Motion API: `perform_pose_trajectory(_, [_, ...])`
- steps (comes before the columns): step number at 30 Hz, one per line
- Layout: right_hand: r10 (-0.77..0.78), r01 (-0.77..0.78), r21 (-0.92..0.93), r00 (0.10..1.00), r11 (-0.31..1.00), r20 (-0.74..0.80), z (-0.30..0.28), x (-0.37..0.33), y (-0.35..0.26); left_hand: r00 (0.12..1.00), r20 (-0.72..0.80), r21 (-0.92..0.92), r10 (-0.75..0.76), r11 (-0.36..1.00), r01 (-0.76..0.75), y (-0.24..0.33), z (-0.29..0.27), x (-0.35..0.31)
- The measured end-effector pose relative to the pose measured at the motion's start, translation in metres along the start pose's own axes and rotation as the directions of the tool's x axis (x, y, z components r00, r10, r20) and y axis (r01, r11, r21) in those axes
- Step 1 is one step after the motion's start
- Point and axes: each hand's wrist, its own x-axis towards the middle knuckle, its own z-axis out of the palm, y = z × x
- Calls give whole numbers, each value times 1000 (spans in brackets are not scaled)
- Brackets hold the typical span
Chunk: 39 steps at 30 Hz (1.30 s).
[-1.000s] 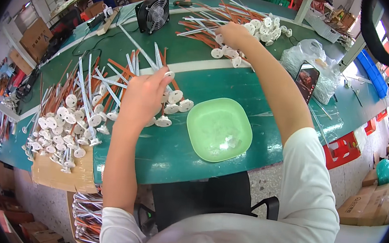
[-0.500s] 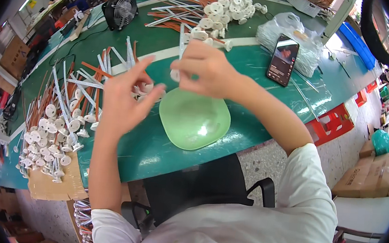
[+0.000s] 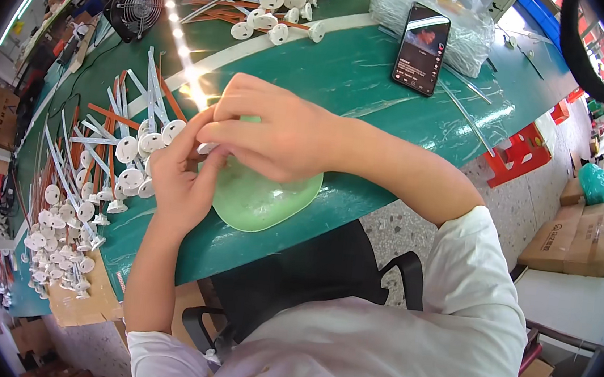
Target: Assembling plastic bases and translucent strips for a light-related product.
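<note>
My two hands meet over the left part of a light green bowl (image 3: 263, 210). Between their fingertips a bit of a white end piece (image 3: 206, 148) shows, mostly covered by the fingers. From there a lit LED strip (image 3: 182, 50) points up and away to the left, glowing with a row of bright spots. My left hand (image 3: 185, 177) pinches the white piece from the left. The right hand (image 3: 278, 132) is closed against it from the right, its fingers curled; whether it grips the piece or something small is hidden.
Unlit strips with round white ends (image 3: 64, 238) lie piled at left, partly over cardboard (image 3: 88, 291). Another pile (image 3: 275, 11) lies at the back. A black fan (image 3: 136, 7), a phone (image 3: 421, 49) and a clear plastic bag (image 3: 466, 30) rest on the green table (image 3: 355, 85).
My hands have come together, the left closing from spread fingers onto the white piece. The strip, unlit before, now glows. The view has shifted a little.
</note>
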Motion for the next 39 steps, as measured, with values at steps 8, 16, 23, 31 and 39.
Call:
perform_pose_trajectory(8, [92,-92,-20,996,996,-21,3,-1,-1,997,15,189,78,979,-79,3,-6,2])
perform_pose_trajectory(16, [583,-581,74,813,811,-8,-6,3,-11,993,-109,176,37,984,-17,3,-18,10])
perform_pose_trajectory(23, [162,-154,-64,785,986,598,1,-18,-12,984,13,338,176,926,-169,1,-12,9])
perform_pose_trajectory(31, [189,-577,180,520,797,833,3,-7,-10,966,90,391,241,884,-257,0,-7,8])
perform_pose_trajectory(39, [352,-597,167,651,785,673,-14,7,-7,997,-68,67,23,998,-18,2,-8,5])
